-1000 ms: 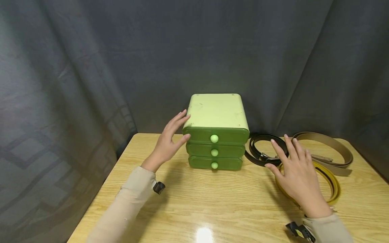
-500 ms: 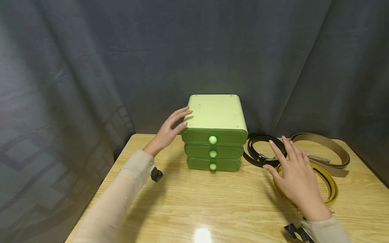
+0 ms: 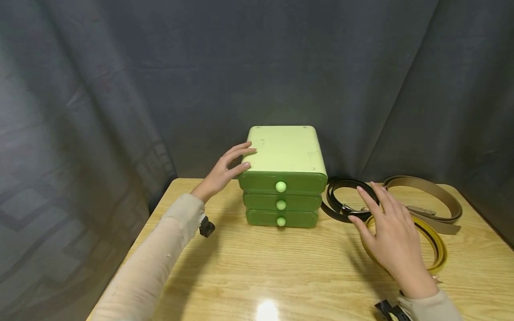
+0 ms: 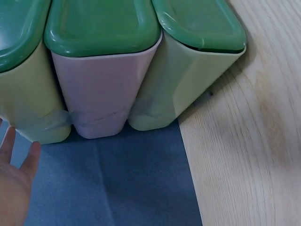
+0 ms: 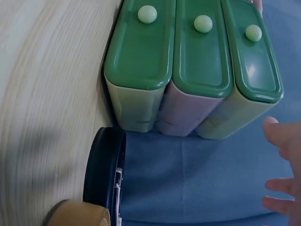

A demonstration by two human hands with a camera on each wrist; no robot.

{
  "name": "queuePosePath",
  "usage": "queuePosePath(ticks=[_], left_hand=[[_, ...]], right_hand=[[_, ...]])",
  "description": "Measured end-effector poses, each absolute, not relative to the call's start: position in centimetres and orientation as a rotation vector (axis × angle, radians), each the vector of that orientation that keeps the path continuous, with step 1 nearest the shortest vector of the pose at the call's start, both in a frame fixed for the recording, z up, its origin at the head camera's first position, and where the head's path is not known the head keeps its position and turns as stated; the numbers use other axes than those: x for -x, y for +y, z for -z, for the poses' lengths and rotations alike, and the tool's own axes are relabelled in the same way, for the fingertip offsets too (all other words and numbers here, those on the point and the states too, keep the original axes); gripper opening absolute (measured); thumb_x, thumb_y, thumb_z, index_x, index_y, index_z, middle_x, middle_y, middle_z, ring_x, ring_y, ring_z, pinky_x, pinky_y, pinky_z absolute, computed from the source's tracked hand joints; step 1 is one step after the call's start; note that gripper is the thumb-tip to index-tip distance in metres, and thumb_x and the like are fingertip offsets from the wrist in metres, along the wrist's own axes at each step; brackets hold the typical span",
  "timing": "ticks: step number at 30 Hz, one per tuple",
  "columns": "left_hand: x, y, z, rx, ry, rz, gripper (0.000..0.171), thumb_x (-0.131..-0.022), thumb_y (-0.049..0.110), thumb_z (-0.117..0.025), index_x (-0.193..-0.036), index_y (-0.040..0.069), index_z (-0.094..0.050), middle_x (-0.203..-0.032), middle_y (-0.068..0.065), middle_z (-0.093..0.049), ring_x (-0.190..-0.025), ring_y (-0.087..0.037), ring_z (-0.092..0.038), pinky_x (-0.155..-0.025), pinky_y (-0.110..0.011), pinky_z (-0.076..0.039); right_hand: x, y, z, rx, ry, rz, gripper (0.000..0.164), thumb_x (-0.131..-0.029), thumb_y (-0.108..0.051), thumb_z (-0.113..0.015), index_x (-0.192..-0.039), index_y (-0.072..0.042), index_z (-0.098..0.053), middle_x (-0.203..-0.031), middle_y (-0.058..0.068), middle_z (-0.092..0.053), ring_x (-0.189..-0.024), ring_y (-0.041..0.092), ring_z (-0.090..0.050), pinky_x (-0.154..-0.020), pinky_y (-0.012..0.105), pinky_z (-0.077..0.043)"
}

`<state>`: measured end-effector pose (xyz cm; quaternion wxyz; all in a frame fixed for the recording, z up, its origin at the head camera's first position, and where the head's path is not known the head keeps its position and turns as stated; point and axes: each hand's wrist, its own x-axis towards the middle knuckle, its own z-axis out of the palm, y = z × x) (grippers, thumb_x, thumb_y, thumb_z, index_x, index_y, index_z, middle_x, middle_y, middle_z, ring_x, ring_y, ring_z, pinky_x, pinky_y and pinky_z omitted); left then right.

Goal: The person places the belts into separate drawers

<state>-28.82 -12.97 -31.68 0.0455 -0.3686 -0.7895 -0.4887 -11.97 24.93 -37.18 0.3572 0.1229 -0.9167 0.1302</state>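
A small chest of three green drawers with round pale knobs (image 3: 281, 187) stands on the table, its top (image 3: 285, 149) pale green. My left hand (image 3: 225, 170), fingers extended, is at the upper left edge of the chest; fingertips overlap the top, but contact is unclear. In the left wrist view, this hand (image 4: 14, 186) appears beside the chest's side (image 4: 101, 89). Over a coiled yellow belt (image 3: 439, 252), my right hand (image 3: 395, 240) hovers with spread fingers, holding nothing. Part of that hand (image 5: 289, 146) shows in the right wrist view, apart from the drawers (image 5: 202, 52).
A coiled black belt (image 3: 333, 203) lies just right of the chest. Behind the yellow one rests a brown belt (image 3: 441, 196). Dark curtains (image 3: 257, 67) hang behind and left of the wooden table (image 3: 281, 267).
My left hand has moved slightly up and its fingers now reach over the chest's top edge. The right hand stays nearly in place. The belts and drawers keep their positions.
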Motion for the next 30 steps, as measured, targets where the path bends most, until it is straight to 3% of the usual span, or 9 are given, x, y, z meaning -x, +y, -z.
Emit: queuePosePath(ticks=[3,9,15,23,27,30], left_hand=[[28.7,-13.0,31.7,1.122,-2.426,1.507,0.041,-0.102,0.031,-0.056,-0.14,0.015,-0.058,-0.158,0.004,-0.032,-0.146,-0.013,-0.022,-0.115,-0.054,-0.02],[28.6,-13.0,31.4,1.107,-2.492,1.521,0.041,-0.102,0.034,-0.055,-0.141,0.019,-0.057,-0.159,0.008,-0.028,-0.147,-0.014,-0.021,-0.114,-0.058,-0.019],[28.6,-12.9,31.2,1.097,-2.523,1.526,0.041,-0.102,0.032,-0.057,-0.141,0.018,-0.057,-0.159,0.008,-0.029,-0.147,-0.016,-0.021,-0.115,-0.057,-0.019],[28.7,-12.8,31.1,1.071,-2.556,1.528,0.041,-0.102,0.032,-0.058,-0.141,0.021,-0.057,-0.159,0.01,-0.028,-0.147,-0.015,-0.021,-0.115,-0.053,-0.02],[28.6,-12.6,31.1,1.052,-2.551,1.535,0.04,-0.102,0.032,-0.058,-0.141,0.022,-0.057,-0.158,0.011,-0.029,-0.147,-0.014,-0.021,-0.115,-0.052,-0.02],[28.6,-12.5,31.3,1.041,-2.54,1.543,0.04,-0.102,0.032,-0.058,-0.141,0.023,-0.057,-0.158,0.011,-0.029,-0.146,-0.014,-0.021,-0.115,-0.053,-0.02]], right_hand=[[11.9,24.5,37.2,-0.346,-2.288,-0.358,0.071,-0.099,-0.068,-0.033,-0.148,-0.019,-0.049,-0.145,0.019,-0.047,-0.128,0.045,-0.045,-0.102,0.059,-0.035],[12.0,23.8,37.3,-0.399,-2.179,-0.422,0.064,-0.1,-0.062,-0.041,-0.138,-0.014,-0.059,-0.132,0.016,-0.06,-0.115,0.041,-0.055,-0.099,0.051,-0.04],[12.4,22.8,37.3,-0.433,-2.177,-0.503,0.063,-0.1,-0.058,-0.046,-0.127,-0.004,-0.065,-0.122,0.015,-0.064,-0.104,0.035,-0.062,-0.085,0.047,-0.046],[13.6,20.7,37.2,-0.505,-2.141,-0.569,0.057,-0.101,-0.054,-0.046,-0.119,-0.005,-0.068,-0.106,0.01,-0.069,-0.083,0.024,-0.064,-0.061,0.042,-0.05],[14.4,19.7,37.2,-0.563,-2.108,-0.611,0.038,-0.097,-0.037,-0.066,-0.121,-0.008,-0.069,-0.102,0.008,-0.07,-0.078,0.02,-0.063,-0.059,0.039,-0.05],[14.9,18.9,37.5,-0.596,-2.094,-0.662,0.035,-0.087,-0.016,-0.076,-0.121,-0.008,-0.069,-0.096,0.006,-0.07,-0.074,0.018,-0.063,-0.057,0.036,-0.049]])
